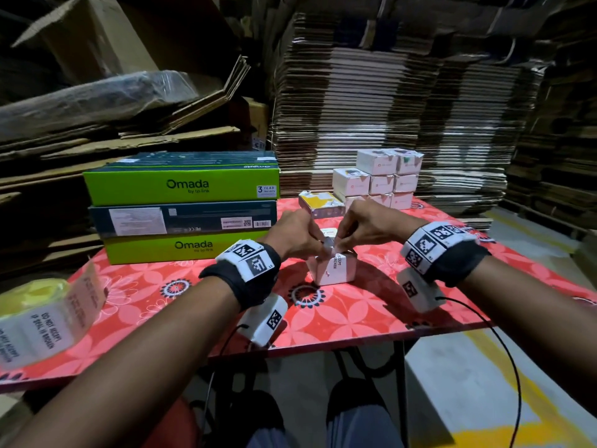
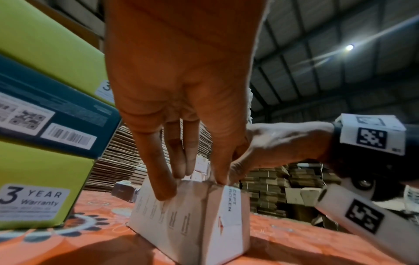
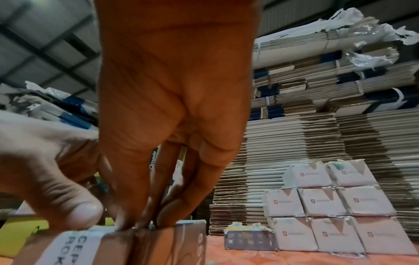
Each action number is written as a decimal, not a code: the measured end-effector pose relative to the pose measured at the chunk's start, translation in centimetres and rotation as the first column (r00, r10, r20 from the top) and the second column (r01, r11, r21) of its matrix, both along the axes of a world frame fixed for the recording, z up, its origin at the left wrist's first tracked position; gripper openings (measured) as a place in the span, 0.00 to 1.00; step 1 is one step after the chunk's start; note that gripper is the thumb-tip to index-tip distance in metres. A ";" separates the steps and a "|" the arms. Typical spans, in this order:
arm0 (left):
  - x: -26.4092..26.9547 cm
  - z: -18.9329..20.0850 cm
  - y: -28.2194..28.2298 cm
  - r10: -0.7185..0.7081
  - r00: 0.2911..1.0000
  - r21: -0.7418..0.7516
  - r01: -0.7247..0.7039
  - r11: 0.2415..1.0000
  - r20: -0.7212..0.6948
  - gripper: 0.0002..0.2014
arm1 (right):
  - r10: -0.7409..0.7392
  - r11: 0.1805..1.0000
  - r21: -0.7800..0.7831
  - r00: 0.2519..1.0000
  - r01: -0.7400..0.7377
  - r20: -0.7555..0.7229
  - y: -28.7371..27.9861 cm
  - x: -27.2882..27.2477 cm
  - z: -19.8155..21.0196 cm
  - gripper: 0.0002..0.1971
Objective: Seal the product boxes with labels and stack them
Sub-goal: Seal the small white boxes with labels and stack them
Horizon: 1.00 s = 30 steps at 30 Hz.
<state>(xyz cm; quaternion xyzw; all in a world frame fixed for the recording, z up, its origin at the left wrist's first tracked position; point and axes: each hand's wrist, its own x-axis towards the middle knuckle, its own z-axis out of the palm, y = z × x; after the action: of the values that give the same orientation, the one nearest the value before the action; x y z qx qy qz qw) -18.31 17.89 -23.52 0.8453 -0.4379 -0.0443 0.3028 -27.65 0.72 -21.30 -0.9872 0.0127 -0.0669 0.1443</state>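
Observation:
A small white product box stands on the red flowered table in front of me. A white seal label with black print runs over its top edge and down the near face. My left hand has straight fingers on the box's top and left side, thumb on the label at the edge. My right hand presses bunched fingertips down on the box top beside it. A stack of white boxes stands behind.
A label roll lies at the table's near left corner. Three flat Omada boxes are piled at the back left. One small box lies beside the stack. Flattened cartons rise behind the table.

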 end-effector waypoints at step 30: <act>-0.5 -2.0 -1.2 0.035 0.980 0.081 -0.052 0.995 0.195 0.23 | -0.010 0.991 -0.129 0.994 0.025 0.111 1.6 -1.7 -1.6 0.17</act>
<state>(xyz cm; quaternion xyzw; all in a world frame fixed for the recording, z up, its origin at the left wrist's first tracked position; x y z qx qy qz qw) -18.77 16.65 -25.54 0.8672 -0.4445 0.0259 0.2230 -29.32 2.31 -22.90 -0.9892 0.0090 -0.1230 0.0794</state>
